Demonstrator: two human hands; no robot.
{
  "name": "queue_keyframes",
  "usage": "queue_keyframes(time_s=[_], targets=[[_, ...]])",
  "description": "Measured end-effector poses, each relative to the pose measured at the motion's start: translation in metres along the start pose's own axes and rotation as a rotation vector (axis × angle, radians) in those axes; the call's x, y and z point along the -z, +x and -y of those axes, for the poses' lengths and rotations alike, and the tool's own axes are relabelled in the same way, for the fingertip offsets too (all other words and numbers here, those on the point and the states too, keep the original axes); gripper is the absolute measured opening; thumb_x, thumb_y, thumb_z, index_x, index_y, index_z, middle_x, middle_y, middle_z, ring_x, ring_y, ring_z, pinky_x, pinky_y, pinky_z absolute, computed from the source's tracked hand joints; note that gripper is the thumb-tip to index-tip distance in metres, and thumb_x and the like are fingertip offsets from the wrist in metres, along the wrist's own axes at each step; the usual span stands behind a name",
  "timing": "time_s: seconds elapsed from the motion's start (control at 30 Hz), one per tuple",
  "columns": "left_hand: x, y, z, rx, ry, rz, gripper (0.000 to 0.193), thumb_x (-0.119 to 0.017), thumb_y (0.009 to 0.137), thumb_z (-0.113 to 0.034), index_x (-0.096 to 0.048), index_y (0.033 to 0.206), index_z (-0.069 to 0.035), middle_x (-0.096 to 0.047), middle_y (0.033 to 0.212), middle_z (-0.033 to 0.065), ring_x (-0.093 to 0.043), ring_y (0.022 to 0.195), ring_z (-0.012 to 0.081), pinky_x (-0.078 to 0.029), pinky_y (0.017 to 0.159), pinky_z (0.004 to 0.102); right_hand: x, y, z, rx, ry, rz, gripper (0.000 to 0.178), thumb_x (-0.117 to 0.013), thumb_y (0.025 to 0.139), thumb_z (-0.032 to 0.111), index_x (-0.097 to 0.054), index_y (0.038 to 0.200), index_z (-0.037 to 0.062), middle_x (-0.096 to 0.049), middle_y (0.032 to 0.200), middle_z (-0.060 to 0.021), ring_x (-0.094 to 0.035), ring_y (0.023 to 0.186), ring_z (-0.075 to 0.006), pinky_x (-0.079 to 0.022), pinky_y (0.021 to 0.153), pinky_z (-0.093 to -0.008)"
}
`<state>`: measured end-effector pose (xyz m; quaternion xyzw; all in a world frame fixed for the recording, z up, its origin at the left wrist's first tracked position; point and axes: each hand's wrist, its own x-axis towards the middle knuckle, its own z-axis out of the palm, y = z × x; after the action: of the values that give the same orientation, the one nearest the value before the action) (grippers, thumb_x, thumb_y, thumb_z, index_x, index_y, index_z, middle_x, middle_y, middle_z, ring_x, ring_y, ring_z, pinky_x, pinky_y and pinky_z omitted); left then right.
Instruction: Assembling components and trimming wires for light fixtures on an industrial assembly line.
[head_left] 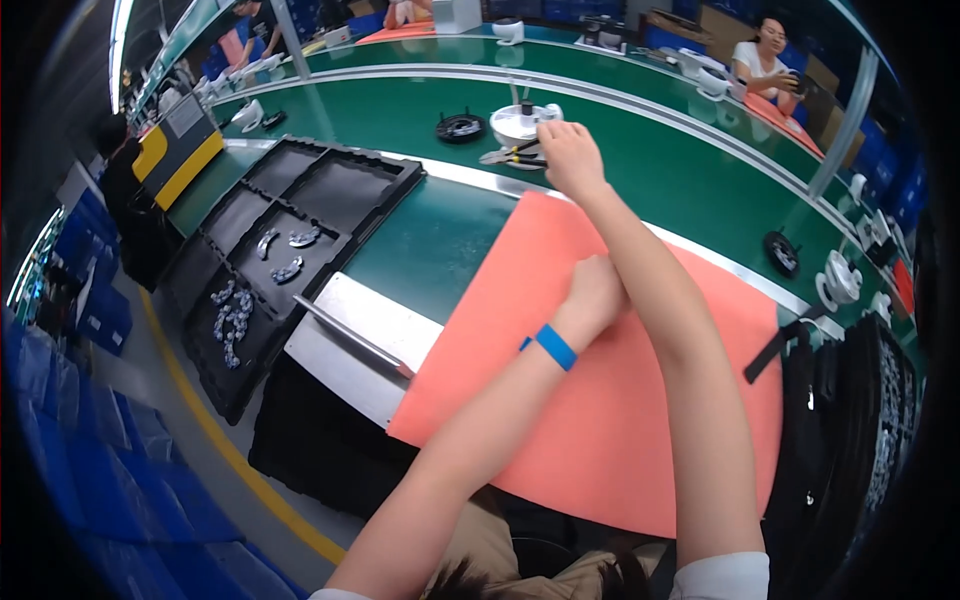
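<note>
My right hand (pixel 572 160) is stretched out over the green belt, fingers curled down. It is beside a white round housing (pixel 513 124) and a pair of pliers (pixel 514 156) with yellow and black handles. Whatever its fingers grip is hidden behind the hand. My left hand (pixel 596 294), below a blue wristband (pixel 556 346), is curled low over the orange mat (pixel 480 350). My right forearm crosses in front of its fingers, so what they hold cannot be seen.
A black compartment tray (pixel 345 225) with several small curved parts (pixel 287 269) stands at the left. A round black part (pixel 460 128) lies on the belt (pixel 380 115). Farther right are another black ring (pixel 780 253) and a white unit (pixel 838 280). People sit across the line.
</note>
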<state>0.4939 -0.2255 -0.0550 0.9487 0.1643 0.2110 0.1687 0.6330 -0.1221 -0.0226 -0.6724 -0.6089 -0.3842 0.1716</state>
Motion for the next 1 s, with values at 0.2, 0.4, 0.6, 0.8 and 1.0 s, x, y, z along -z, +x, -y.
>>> queue_keyframes(time_s=[0.2, 0.4, 0.6, 0.8, 1.0], targets=[[0.007, 0.004, 0.008, -0.005, -0.179, 0.028, 0.016, -0.059, 0.076, -0.016, -0.063, 0.077, -0.001, -0.064, 0.077, 0.0201, -0.062, 0.072, 0.0386, -0.05, 0.061, 0.0469, -0.002, 0.011, -0.009, 0.118, -0.096, 0.135, 0.023, -0.056, 0.079, 0.005, -0.053, 0.102, 0.0113, -0.06, 0.095, -0.0027, -0.056, 0.096, -0.0222, -0.043, 0.084, -0.034], [0.022, 0.01, 0.049, 0.176, -0.114, 0.146, 0.029, -0.056, 0.077, -0.021, -0.064, 0.089, 0.004, -0.064, 0.087, 0.024, -0.063, 0.082, 0.0371, -0.05, 0.073, 0.0462, 0.077, -0.029, -0.026, 0.101, 0.044, 0.107, 0.034, -0.061, 0.068, -0.003, -0.05, 0.099, 0.0084, -0.057, 0.097, -0.0068, -0.053, 0.099, -0.0266, -0.042, 0.083, -0.0372], [0.047, 0.012, 0.069, 0.399, -0.048, 0.082, 0.034, -0.048, 0.085, -0.026, -0.066, 0.096, 0.0, -0.064, 0.102, 0.0234, -0.061, 0.097, 0.0382, -0.049, 0.083, 0.047, 0.221, -0.106, -0.005, 0.303, 0.109, 0.115, 0.019, -0.058, 0.07, 0.002, -0.051, 0.087, 0.0086, -0.055, 0.089, -0.0052, -0.054, 0.091, -0.0239, -0.042, 0.08, -0.037], [0.078, 0.017, 0.053, 0.196, -0.728, 0.118, 0.06, -0.051, 0.088, -0.054, -0.057, 0.059, -0.002, -0.043, 0.047, 0.0019, -0.038, 0.043, 0.0119, -0.029, 0.043, 0.0275, 0.288, -0.176, 0.032, 0.266, 0.116, 0.389, 0.024, -0.062, 0.065, 0.005, -0.052, 0.086, 0.0093, -0.052, 0.087, -0.0035, -0.053, 0.085, -0.0209, -0.041, 0.07, -0.0339], [0.089, 0.001, 0.026, 0.111, -0.681, 0.702, 0.051, -0.062, 0.085, -0.05, -0.054, 0.057, -0.008, -0.043, 0.054, -0.0037, -0.035, 0.046, 0.0048, -0.024, 0.042, 0.021, 0.319, -0.173, 0.027, 0.107, 0.231, 0.334, 0.04, -0.066, 0.054, 0.003, -0.056, 0.093, 0.0078, -0.054, 0.095, -0.0056, -0.055, 0.085, -0.0232, -0.042, 0.072, -0.0341]])
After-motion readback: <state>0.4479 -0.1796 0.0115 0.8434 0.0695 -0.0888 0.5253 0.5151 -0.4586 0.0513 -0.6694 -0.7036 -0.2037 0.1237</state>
